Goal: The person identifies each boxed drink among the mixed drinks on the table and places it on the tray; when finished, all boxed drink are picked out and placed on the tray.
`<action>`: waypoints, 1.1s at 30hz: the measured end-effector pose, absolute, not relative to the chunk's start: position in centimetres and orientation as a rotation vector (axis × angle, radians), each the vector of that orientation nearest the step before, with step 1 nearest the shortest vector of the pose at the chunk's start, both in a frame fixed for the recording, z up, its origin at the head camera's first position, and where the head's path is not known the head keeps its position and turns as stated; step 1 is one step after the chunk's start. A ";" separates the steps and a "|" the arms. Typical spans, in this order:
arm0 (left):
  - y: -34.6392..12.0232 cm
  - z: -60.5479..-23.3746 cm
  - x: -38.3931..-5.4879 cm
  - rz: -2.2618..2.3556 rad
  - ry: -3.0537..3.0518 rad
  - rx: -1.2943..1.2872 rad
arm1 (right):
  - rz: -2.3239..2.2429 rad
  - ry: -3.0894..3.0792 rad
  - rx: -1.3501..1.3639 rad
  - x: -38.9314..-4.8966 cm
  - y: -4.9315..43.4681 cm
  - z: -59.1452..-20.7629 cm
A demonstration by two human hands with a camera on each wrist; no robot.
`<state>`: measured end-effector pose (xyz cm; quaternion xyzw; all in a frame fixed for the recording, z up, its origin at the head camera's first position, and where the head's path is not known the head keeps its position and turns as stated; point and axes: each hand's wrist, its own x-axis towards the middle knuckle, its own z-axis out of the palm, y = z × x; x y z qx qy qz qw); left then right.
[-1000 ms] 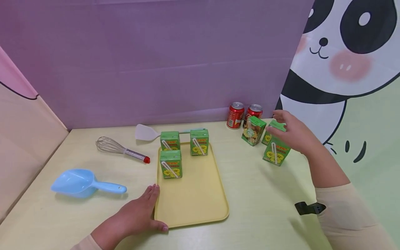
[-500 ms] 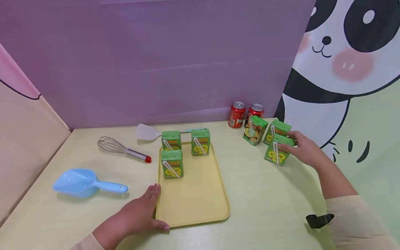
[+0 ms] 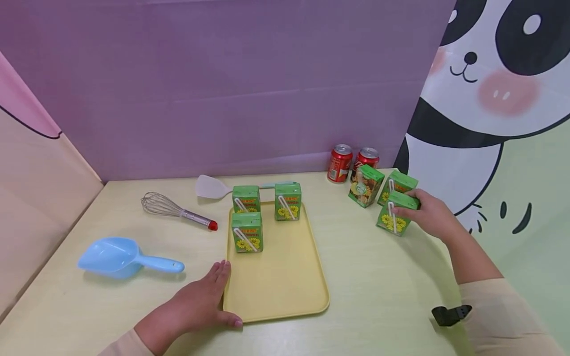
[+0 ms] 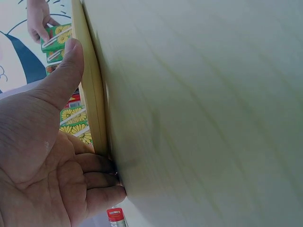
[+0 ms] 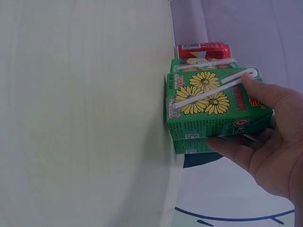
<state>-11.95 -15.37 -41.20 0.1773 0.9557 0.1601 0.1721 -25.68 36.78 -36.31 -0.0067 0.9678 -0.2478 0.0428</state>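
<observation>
Purple cloth [image 3: 222,99] hangs behind our pale surface [image 3: 356,277], with a panda backdrop [image 3: 512,109] on the right. Around us lie a whisk [image 3: 191,216], a blue scoop [image 3: 124,259] and a white spatula [image 3: 211,187], the spatula partly hidden by green cartons [image 3: 247,236] standing on a yellow tray [image 3: 280,282]. Two red cans [image 3: 340,164] stand behind an angled carton [image 3: 367,187], and another carton [image 3: 404,180] stands just behind the held carton [image 3: 392,221], right of the tray and well apart from it. Our right grip [image 3: 429,215] pinches that held carton; our left grip [image 3: 202,302] rests, fingers extended, against the tray's left edge. From the right wrist we see small print on a side panel that we cannot make out from the head; the left wrist view shows our palm. The held carton's long axis is upright, straw panel facing us; whether its base touches the surface, we cannot tell.
</observation>
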 end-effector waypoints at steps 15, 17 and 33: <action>-15.5 -41.3 -12.0 0.451 2.712 0.501 | -0.819 2.963 -0.140 -26.4 30.8 -33.9; -15.4 -41.3 -12.0 0.451 2.709 0.500 | -0.829 2.955 -0.159 -26.6 29.9 -34.0; -15.4 -41.1 -12.0 0.458 2.703 0.494 | -0.898 2.884 -0.394 -26.3 22.0 -34.3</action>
